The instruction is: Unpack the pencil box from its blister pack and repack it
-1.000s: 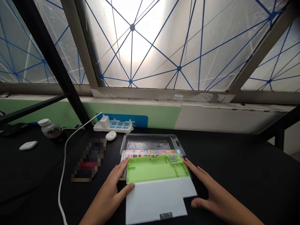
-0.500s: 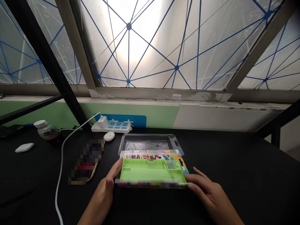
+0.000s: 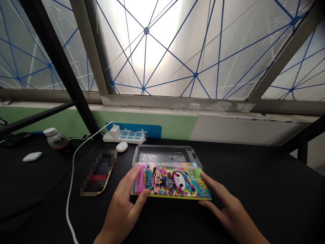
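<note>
A colourful pencil case (image 3: 172, 181) with a cartoon character on its lid lies closed in front of me on the black table. A small green clear-windowed part shows at its upper right. My left hand (image 3: 125, 196) grips its left end, fingers along the side and thumb on the front of the lid. At the right end, my right hand (image 3: 225, 201) holds the case with fingertips on the upper corner and thumb at the lower one. Just behind it lies an open clear plastic package (image 3: 162, 154), partly covered by the case.
To the left are a phone (image 3: 101, 176) with a blurred screen, a round white case (image 3: 122, 146), a white cable (image 3: 72, 189), a white mouse-like object (image 3: 32, 156) and a bottle (image 3: 57, 139). A power strip (image 3: 129, 136) stands by the wall below the window.
The lid has swung shut over the green inside, so its printed front now shows. My left thumb has come onto the lid's front. The view has shifted slightly.
</note>
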Tool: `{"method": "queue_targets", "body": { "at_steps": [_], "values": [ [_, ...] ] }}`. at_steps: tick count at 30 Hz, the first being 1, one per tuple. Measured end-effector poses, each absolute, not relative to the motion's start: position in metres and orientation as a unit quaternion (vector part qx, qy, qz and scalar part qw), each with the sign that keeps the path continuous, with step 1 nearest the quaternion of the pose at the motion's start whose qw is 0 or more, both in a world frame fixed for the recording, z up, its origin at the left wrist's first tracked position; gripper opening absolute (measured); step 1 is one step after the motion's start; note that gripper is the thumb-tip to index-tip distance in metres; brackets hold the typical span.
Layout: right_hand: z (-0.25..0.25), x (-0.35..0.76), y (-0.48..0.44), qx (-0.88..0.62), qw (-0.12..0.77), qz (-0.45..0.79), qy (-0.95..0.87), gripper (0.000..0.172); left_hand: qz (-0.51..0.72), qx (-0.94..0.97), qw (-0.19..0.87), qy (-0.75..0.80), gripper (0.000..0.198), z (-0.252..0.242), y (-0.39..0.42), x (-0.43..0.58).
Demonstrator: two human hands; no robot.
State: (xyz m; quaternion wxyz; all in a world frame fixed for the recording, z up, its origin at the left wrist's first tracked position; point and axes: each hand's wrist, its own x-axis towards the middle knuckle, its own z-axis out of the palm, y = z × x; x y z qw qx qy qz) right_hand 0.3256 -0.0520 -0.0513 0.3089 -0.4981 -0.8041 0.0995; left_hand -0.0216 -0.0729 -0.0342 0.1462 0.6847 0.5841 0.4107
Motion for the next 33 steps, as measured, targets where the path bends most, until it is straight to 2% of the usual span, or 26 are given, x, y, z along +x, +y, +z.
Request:
{"method": "queue_targets", "body": {
  "at_steps": [6,9,12,15,18,22,24,26,28,31,33],
  "values": [
    [-0.012,0.309,0.011,-0.490,0.351,0.108,-0.791,0.062,0.422,0.683,0.065,0.593,0.062,0.009,-0.020,-0.006],
    [-0.023,0.301,0.041,-0.488,0.339,0.102,-0.798,0.062,0.374,0.683,0.051,0.625,0.062,-0.002,0.004,-0.008],
    [-0.046,0.297,0.056,-0.477,0.269,0.091,-0.832,0.058,0.278,0.696,0.070,0.659,0.066,-0.024,0.013,-0.012],
    [-0.060,0.295,0.059,-0.481,0.201,0.065,-0.851,0.053,0.182,0.709,0.076,0.677,0.068,-0.039,0.013,-0.012],
    [-0.058,0.293,0.053,-0.498,0.185,0.004,-0.847,0.051,0.141,0.713,0.044,0.686,0.071,-0.038,0.012,-0.008],
    [-0.046,0.285,0.033,-0.433,0.233,-0.074,-0.868,0.043,0.157,0.724,-0.006,0.671,0.067,-0.026,0.015,0.003],
    [-0.040,0.277,0.019,-0.367,0.249,-0.068,-0.894,0.037,0.176,0.738,-0.009,0.651,0.065,-0.021,0.018,0.013],
    [-0.037,0.266,0.005,-0.318,0.223,-0.019,-0.921,0.033,0.179,0.753,0.006,0.633,0.063,-0.017,0.025,0.025],
    [-0.034,0.256,-0.007,-0.303,0.161,0.060,-0.937,0.040,0.164,0.764,0.031,0.623,0.065,-0.018,0.033,0.035],
    [-0.029,0.247,-0.016,-0.317,0.076,0.166,-0.931,0.070,0.129,0.772,0.061,0.619,0.071,-0.023,0.046,0.041],
    [-0.025,0.249,-0.019,-0.329,0.053,0.205,-0.920,0.081,0.116,0.775,0.067,0.617,0.073,-0.029,0.053,0.036]
  ]
}}
